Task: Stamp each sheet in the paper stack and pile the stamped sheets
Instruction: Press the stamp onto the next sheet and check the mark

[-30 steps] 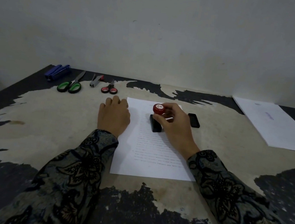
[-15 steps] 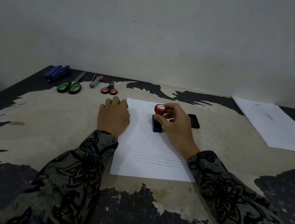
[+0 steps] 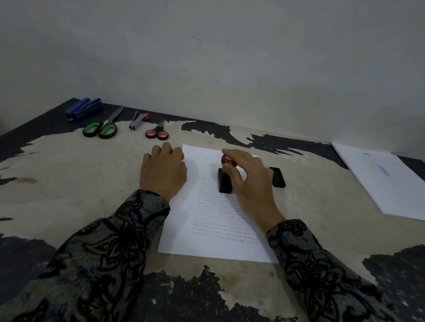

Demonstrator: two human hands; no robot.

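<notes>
Single head-worn wide-angle view, looking forward and down from the person's own position, close over the surface [image 3: 72,171], both hands [image 3: 163,172] near frame centre, sleeves filling the lower edge, bare wall across the upper half

Matt paper sheet [image 3: 214,224] on rough, flaking table [image 3: 77,172]; glossy red-knobbed stamp [image 3: 225,174].

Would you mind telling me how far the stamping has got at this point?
Done: a pile of sheets lies at the far right, its top one bearing a bluish mark. In hand: the right hand presses the red-knobbed stamp onto the sheet steadied by the left hand. Left: moving it over; whether more sheets lie under it can't be told.
</notes>
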